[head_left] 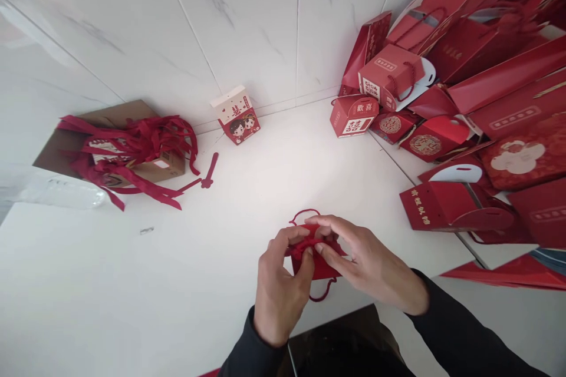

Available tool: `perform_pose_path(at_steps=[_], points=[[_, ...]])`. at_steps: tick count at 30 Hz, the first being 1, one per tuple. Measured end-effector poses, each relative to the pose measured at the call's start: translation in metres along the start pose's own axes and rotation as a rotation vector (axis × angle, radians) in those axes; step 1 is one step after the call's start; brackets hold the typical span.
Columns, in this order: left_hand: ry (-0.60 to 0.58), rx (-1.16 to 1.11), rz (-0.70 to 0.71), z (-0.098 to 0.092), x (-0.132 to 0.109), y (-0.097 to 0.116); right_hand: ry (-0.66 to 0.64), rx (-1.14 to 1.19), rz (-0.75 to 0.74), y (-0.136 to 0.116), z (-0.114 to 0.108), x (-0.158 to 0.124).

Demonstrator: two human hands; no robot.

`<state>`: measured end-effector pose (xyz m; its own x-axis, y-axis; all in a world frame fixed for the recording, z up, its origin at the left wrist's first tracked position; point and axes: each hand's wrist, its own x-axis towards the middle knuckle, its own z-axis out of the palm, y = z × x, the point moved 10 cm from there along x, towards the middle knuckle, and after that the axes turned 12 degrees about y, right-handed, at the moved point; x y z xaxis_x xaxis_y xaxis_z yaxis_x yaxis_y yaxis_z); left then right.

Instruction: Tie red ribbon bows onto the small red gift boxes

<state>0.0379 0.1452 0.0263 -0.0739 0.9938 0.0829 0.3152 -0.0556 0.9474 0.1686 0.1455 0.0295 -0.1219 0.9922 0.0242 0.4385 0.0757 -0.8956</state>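
A small red gift box (325, 269) with cord handles sits on the white table in front of me. Across its top lies a red ribbon (305, 244), gathered into what looks like a bow or knot. My left hand (283, 277) pinches the ribbon from the left between thumb and fingers. From the right, my right hand (369, 259) is closed on the same ribbon, its thumb close to the left thumb. One cord handle (325, 293) loops out at the near side of the box, another at the far side. My fingers hide part of the ribbon.
At the left, a cardboard box (170, 171) overflows with red ribbons (163, 138), beside a clear plastic bag (66, 193). A printed card box (237, 115) stands near the marble-look wall. Many red gift boxes (391, 73) crowd the right side. A loose ribbon strip (210, 171) lies left of centre.
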Motion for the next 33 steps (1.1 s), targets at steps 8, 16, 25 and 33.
perform_pose_path(at_steps=[8, 16, 25, 33], points=[[0.277, 0.316, 0.549, -0.006, -0.022, 0.025, -0.042, 0.078, 0.112, 0.002, -0.001, 0.001], [0.273, 0.297, 0.541, -0.009, -0.026, 0.026, -0.066, -0.022, 0.129, 0.007, -0.003, 0.001], [0.199, 0.157, 0.323, -0.021, -0.033, 0.029, 0.010, -0.048, 0.121, 0.002, -0.010, -0.001], [0.180, 0.125, -0.005, -0.016, -0.029, -0.005, 0.037, -0.089, 0.097, 0.001, -0.014, -0.002]])
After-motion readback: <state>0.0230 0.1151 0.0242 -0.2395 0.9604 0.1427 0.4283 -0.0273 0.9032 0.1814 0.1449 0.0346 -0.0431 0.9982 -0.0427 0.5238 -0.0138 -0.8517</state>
